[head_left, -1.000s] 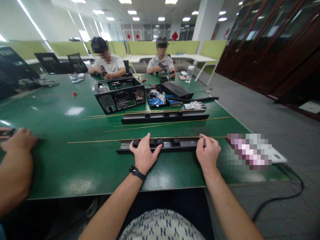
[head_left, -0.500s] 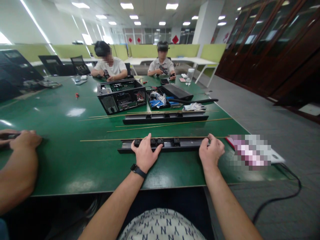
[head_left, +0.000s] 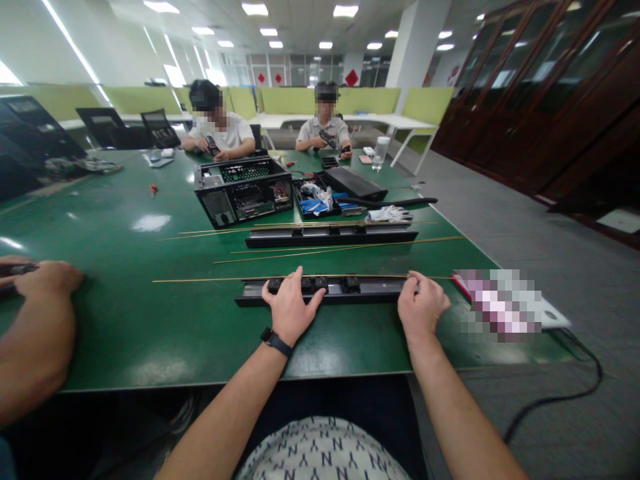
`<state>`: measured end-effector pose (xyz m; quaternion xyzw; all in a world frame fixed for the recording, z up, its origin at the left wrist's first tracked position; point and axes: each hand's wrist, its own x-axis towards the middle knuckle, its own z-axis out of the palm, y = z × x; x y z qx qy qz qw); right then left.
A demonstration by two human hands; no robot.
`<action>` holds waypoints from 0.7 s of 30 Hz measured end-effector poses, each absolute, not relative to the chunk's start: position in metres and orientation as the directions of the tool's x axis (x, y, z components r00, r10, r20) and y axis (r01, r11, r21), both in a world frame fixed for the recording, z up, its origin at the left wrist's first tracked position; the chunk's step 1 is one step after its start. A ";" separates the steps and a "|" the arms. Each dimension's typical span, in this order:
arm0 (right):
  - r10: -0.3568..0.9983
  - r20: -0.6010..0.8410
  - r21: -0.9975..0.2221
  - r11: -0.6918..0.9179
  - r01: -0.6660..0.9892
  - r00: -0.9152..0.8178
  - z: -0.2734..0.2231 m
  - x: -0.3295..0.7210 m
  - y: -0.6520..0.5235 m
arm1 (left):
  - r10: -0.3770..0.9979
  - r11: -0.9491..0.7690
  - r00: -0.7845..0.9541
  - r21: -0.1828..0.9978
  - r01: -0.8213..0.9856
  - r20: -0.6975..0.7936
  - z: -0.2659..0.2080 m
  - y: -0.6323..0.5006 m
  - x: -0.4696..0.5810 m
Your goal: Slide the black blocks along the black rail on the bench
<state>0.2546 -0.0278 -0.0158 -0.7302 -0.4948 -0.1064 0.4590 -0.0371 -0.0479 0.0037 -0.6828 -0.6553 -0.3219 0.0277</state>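
Observation:
A long black channel-shaped rail (head_left: 373,299) lies across the green table in front of me, with several small black blocks (head_left: 352,285) in its trough. My left hand (head_left: 291,307) is laid over the rail left of its middle, thumb and fingers gripping it and hiding part of the blocks. Along the rail's far edge runs a thin brass-coloured rod (head_left: 200,280), sticking out well past the rail's left end. At the right end, my right hand (head_left: 424,305) is closed, thumb and forefinger pinching the rod.
Beyond lie a second rail (head_left: 330,241) and more thin rods (head_left: 280,255). Farther back are an opened computer case (head_left: 243,193), a parts tray (head_left: 320,205) and gloves (head_left: 389,214). A co-worker's arm (head_left: 43,313) rests at left; two people sit opposite. A corded white device (head_left: 555,313) stands right.
The rod has slid slightly to the left along the rail. My right hand's fingertips have shifted a little left with it; my left hand stays in place.

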 end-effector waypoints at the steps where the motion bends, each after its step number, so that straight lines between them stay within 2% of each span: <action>1: 0.633 0.620 -0.547 -0.075 0.834 0.464 -0.015 0.253 -0.028 | 0.876 -0.141 -0.064 0.382 0.913 0.478 0.003 -0.048 -0.037; 8: 0.669 0.672 -0.436 0.011 0.900 0.317 -0.012 0.243 -0.032 | 0.872 -0.147 -0.059 0.375 0.915 0.487 0.006 -0.049 -0.036; 13: 0.702 0.693 -0.369 0.151 0.917 0.163 -0.011 0.233 -0.035 | 0.875 -0.148 -0.061 0.386 0.910 0.479 0.008 -0.050 -0.036; 21: 0.743 0.669 -0.324 0.332 0.886 -0.034 -0.010 0.222 -0.038 | 0.882 -0.136 -0.066 0.386 0.912 0.467 0.007 -0.049 -0.036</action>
